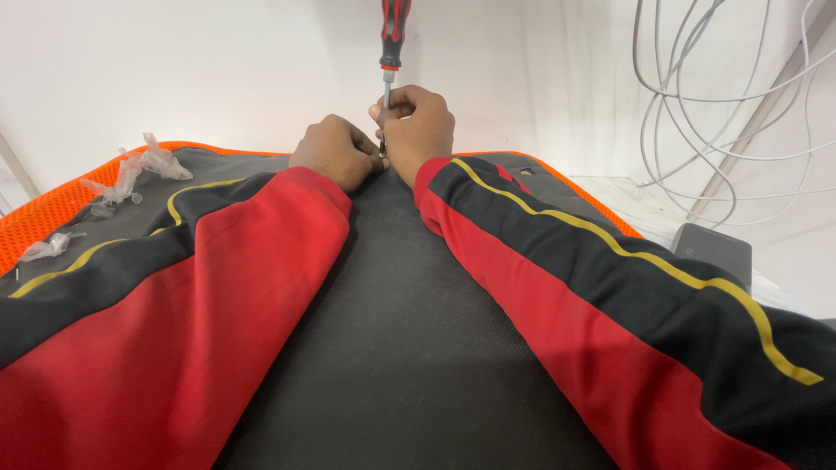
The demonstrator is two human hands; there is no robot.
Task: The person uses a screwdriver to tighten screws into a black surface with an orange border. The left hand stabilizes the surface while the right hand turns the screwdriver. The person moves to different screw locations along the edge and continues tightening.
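My right hand [420, 129] is closed around the metal shaft of a screwdriver [391, 45] with a red and black handle, which stands upright at the far edge of a dark fabric panel [409, 331]. My left hand [335, 153] is curled into a fist right beside it, touching the panel's far edge near the screwdriver tip. The tip and whatever it bears on are hidden between my hands. Both arms wear red and black sleeves with a yellow stripe.
An orange mesh border [39, 218] runs along the panel's left and far edges. Crumpled clear plastic bags [131, 174] lie at the left. A dark flat device [714, 252] sits on the white surface at right, under hanging grey cables [697, 113].
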